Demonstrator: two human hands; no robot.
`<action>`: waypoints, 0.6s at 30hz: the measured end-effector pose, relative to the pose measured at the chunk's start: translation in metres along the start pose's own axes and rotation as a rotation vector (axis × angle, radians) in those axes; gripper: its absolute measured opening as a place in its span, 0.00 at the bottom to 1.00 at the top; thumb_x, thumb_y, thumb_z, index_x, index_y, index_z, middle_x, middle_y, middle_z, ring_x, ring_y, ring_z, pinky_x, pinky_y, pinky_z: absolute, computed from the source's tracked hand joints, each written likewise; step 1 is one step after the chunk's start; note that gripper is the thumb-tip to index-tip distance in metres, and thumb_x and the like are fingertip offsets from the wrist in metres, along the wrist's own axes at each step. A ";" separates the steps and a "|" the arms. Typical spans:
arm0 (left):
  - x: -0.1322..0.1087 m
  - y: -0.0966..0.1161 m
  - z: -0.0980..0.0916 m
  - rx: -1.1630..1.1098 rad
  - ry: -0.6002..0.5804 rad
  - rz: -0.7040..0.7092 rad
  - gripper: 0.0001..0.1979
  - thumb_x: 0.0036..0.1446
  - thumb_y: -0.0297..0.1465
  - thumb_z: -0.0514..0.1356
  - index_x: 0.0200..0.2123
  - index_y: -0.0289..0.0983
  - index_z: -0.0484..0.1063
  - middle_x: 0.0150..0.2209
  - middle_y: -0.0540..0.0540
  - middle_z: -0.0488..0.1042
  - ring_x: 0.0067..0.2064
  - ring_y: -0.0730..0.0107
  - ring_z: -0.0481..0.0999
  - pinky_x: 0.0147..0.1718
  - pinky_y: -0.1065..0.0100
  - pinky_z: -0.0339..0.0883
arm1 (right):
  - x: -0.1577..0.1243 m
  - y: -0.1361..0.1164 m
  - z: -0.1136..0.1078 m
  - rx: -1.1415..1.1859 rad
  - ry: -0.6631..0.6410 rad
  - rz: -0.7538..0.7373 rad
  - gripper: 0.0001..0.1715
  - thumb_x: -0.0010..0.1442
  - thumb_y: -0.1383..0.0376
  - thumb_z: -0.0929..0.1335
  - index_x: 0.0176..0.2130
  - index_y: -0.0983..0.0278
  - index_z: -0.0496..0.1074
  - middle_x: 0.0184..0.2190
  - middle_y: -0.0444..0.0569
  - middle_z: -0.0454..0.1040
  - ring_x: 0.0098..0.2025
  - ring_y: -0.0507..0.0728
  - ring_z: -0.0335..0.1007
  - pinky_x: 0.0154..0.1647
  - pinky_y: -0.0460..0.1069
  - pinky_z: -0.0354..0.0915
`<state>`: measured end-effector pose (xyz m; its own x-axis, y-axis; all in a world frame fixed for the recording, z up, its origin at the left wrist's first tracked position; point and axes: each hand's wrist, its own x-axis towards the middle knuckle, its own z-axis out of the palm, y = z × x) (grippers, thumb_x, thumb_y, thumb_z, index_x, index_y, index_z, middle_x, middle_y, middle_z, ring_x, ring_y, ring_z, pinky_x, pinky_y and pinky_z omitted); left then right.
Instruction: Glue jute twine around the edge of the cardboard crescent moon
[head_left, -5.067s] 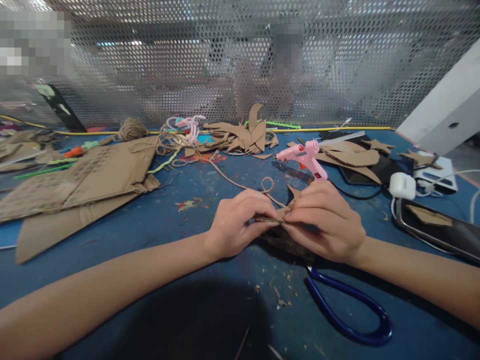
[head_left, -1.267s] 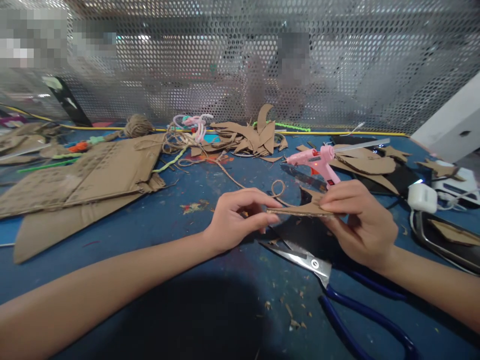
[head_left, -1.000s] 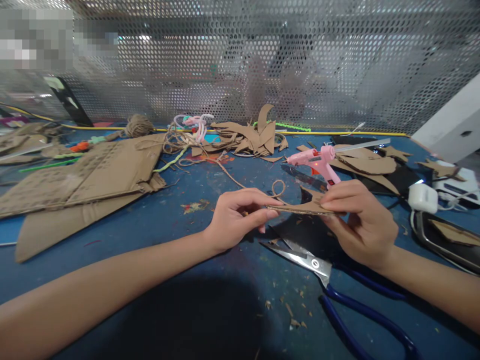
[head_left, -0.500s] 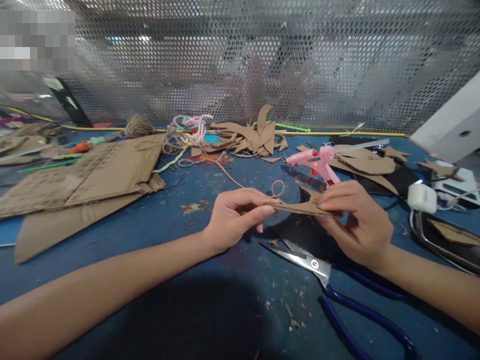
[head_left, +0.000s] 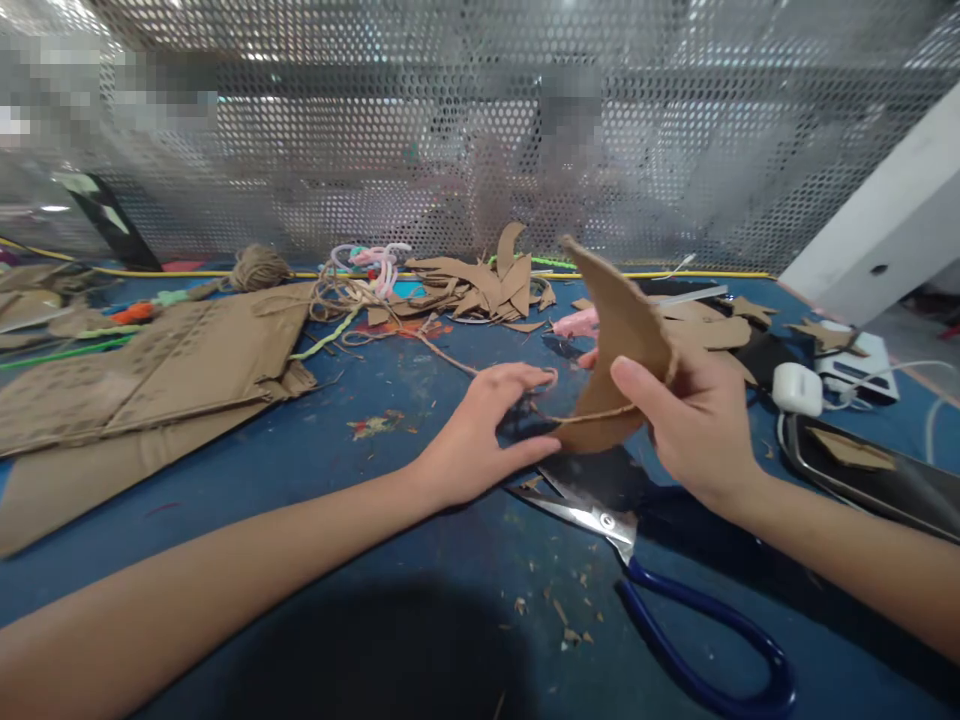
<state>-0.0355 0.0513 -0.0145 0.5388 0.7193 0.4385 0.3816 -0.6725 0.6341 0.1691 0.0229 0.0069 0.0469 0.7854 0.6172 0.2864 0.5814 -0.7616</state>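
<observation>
My right hand (head_left: 694, 425) grips a curved, crescent-shaped cardboard piece (head_left: 619, 330) and holds it upright above the blue table (head_left: 315, 450). A strand of brown twine (head_left: 592, 413) crosses the piece's lower part under my thumb and runs back across the table. My left hand (head_left: 487, 430) is beside the piece with fingers spread, holding nothing, its fingertips near the twine loop. Blue-handled scissors (head_left: 675, 610) lie on the table just below both hands.
A pink glue gun (head_left: 576, 323) lies behind the held piece. Large cardboard sheets (head_left: 150, 370) cover the left. Cardboard scraps (head_left: 480, 280), a twine ball (head_left: 255, 266) and pipe cleaners sit at the back by a perforated metal screen. A white charger (head_left: 801, 388) and a tray (head_left: 862, 465) are at right.
My right hand has tipped the cardboard piece from flat to upright and lifted it. My left hand let go of its end and spread its fingers.
</observation>
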 end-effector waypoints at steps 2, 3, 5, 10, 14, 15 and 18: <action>-0.002 0.005 -0.001 0.081 -0.056 0.046 0.28 0.49 0.41 0.67 0.51 0.37 0.68 0.54 0.38 0.71 0.58 0.55 0.66 0.59 0.48 0.56 | 0.000 -0.006 0.005 0.143 -0.068 0.117 0.06 0.59 0.62 0.69 0.35 0.61 0.76 0.30 0.46 0.78 0.29 0.54 0.74 0.27 0.48 0.72; -0.003 0.007 -0.001 0.111 -0.097 0.058 0.25 0.49 0.42 0.67 0.48 0.37 0.69 0.51 0.39 0.73 0.56 0.55 0.68 0.59 0.47 0.54 | -0.001 -0.007 0.007 0.178 -0.102 0.164 0.07 0.59 0.61 0.69 0.34 0.62 0.76 0.30 0.46 0.78 0.30 0.54 0.75 0.27 0.48 0.72; -0.005 0.010 -0.002 0.170 -0.175 0.087 0.14 0.54 0.41 0.64 0.39 0.38 0.72 0.43 0.44 0.77 0.51 0.58 0.72 0.60 0.43 0.48 | -0.004 -0.004 0.010 0.233 -0.149 0.244 0.09 0.60 0.60 0.69 0.36 0.63 0.76 0.33 0.48 0.79 0.32 0.54 0.75 0.30 0.48 0.72; -0.006 0.011 -0.002 0.179 -0.154 0.118 0.13 0.64 0.35 0.53 0.30 0.37 0.73 0.32 0.49 0.78 0.39 0.66 0.75 0.59 0.47 0.48 | -0.012 0.011 0.016 0.482 -0.329 0.377 0.24 0.60 0.54 0.67 0.53 0.62 0.68 0.36 0.50 0.79 0.36 0.56 0.76 0.32 0.49 0.72; -0.005 0.008 -0.003 0.036 0.015 0.025 0.18 0.66 0.35 0.49 0.27 0.37 0.73 0.30 0.49 0.77 0.36 0.69 0.75 0.48 0.63 0.62 | -0.009 0.012 0.015 0.574 -0.356 0.536 0.27 0.58 0.51 0.68 0.52 0.63 0.67 0.28 0.45 0.76 0.31 0.54 0.73 0.31 0.47 0.69; -0.005 0.008 -0.004 0.012 0.068 -0.002 0.19 0.66 0.35 0.49 0.27 0.37 0.72 0.29 0.49 0.77 0.36 0.70 0.74 0.44 0.66 0.64 | -0.007 0.011 0.013 0.577 -0.349 0.603 0.25 0.59 0.50 0.67 0.49 0.64 0.69 0.26 0.44 0.74 0.30 0.52 0.72 0.30 0.46 0.68; -0.004 0.007 -0.005 -0.008 0.203 -0.098 0.18 0.65 0.35 0.49 0.27 0.37 0.73 0.29 0.49 0.75 0.35 0.70 0.73 0.39 0.70 0.64 | 0.000 0.007 0.008 0.606 -0.435 0.830 0.26 0.63 0.47 0.61 0.42 0.66 0.73 0.22 0.44 0.72 0.23 0.49 0.67 0.24 0.42 0.63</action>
<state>-0.0388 0.0447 -0.0084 0.3374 0.8018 0.4933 0.4185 -0.5972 0.6843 0.1636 0.0289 0.0005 -0.3660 0.9168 -0.1597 -0.1981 -0.2444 -0.9492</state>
